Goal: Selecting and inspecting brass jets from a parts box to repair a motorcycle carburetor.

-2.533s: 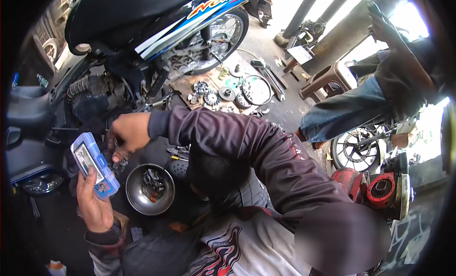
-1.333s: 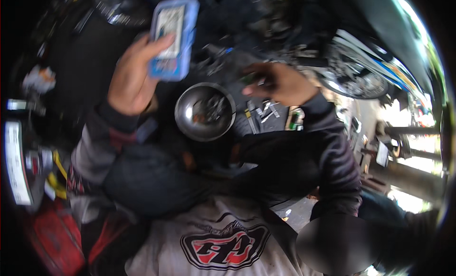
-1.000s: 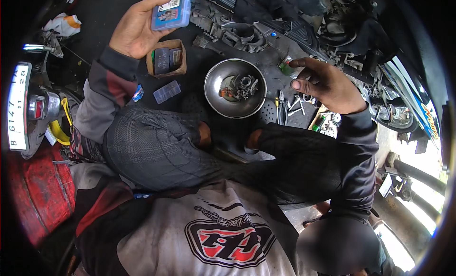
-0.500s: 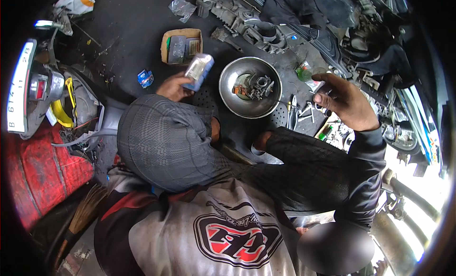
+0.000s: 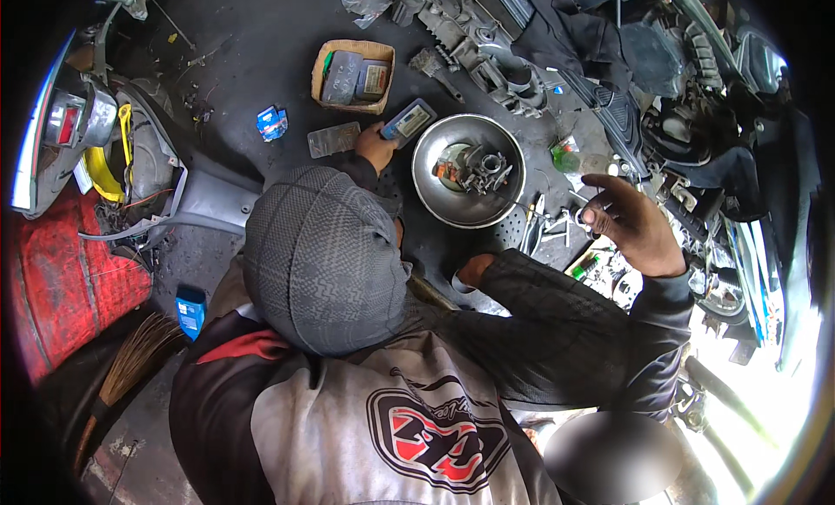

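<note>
My left hand (image 5: 375, 149) reaches past my knee and grips a blue plastic compartment box (image 5: 407, 122) at floor level, beside a clear plastic case (image 5: 331, 140). Right of that box sits a steel bowl (image 5: 426, 179) with small metal parts (image 5: 483, 173) inside. My right hand (image 5: 633, 225) hangs in the air right of the bowl, fingers curled, thumb and fingertips around a small thing I cannot make out. Below it are pliers (image 5: 532, 229) and small wrenches (image 5: 555, 236).
Behind lie a cardboard tray (image 5: 386, 86) of small boxes, a brush (image 5: 435, 70) and an engine casing (image 5: 483, 48). Motorcycle parts (image 5: 678, 113) crowd the right. At left are a tail-light assembly (image 5: 68, 127), red container (image 5: 65, 287), broom (image 5: 126, 374) and blue carton (image 5: 191, 309).
My left hand has brought the blue box down from a raised position to the floor beside the bowl. My right hand stays raised at the right, its fingers still curled.
</note>
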Motion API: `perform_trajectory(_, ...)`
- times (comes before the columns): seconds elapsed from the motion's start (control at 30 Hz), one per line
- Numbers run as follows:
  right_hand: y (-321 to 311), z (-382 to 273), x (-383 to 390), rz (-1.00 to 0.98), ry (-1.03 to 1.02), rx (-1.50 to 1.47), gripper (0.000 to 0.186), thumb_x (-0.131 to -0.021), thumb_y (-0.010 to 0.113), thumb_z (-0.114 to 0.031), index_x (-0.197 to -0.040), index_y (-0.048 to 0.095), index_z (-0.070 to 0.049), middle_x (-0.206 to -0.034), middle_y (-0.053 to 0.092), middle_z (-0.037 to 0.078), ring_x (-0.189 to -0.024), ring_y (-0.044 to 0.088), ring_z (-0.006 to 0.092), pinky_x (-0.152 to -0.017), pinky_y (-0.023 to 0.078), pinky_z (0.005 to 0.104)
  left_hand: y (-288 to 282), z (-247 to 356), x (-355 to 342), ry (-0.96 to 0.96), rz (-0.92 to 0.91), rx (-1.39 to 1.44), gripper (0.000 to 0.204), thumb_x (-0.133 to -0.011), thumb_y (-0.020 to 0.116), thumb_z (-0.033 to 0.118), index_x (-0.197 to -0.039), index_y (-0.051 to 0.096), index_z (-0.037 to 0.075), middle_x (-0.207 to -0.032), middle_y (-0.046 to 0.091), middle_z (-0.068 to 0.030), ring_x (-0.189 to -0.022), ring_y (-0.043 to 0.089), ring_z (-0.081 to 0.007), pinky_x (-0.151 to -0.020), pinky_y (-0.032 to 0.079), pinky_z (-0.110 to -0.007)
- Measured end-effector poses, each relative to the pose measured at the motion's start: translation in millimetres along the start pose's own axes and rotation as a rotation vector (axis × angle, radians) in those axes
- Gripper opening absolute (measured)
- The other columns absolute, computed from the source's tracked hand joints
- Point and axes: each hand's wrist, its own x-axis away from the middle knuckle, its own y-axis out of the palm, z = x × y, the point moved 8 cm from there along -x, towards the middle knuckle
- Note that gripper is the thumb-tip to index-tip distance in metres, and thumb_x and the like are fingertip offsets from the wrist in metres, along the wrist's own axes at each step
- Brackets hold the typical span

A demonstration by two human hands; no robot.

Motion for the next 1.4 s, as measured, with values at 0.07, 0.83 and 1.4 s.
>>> perform_trajectory(0.07,-1,3,1,0.006,-0.017,0.002,0.058,-0.096,0.075,-0.041,-0.136,0.060,-0.002,-0.100,0.072,0.013,-0.089,0.070,0.0208,-0.082,0.054,0.0358,-19,24,16,0.140,0.093,-0.230,0.034,-0.090,0.070,0.000,-0.124,0.063,-0.002,-0.111,0.069,-0.0167,-0.101,0.070,-0.0272,-0.085,0.057,-0.038)
perform_trajectory(0.83,4,20,-7,-0.022,0.070,-0.091,0.057,-0.096,0.076,-0.037,-0.136,0.058,0.000,-0.100,0.072,0.013,-0.083,0.071,0.0199,-0.071,0.056,0.0346,-32,107,-115,0.600,-0.232,-1.314,0.058,-0.094,0.054,0.011,-0.151,0.046,0.008,-0.153,0.045,-0.0098,-0.140,0.042,-0.0312,-0.107,0.036,-0.052)
perform_trajectory(1.4,4,19,-4,-0.011,0.050,-0.064,0.059,-0.095,0.076,-0.042,-0.136,0.061,-0.003,-0.095,0.074,0.011,-0.081,0.071,0.0212,-0.077,0.056,0.0360,-24,92,-112,0.589,-0.267,-1.328,0.053,-0.100,0.046,0.012,-0.153,0.043,0.008,-0.159,0.042,-0.0134,-0.145,0.043,-0.0306,-0.117,0.023,-0.067)
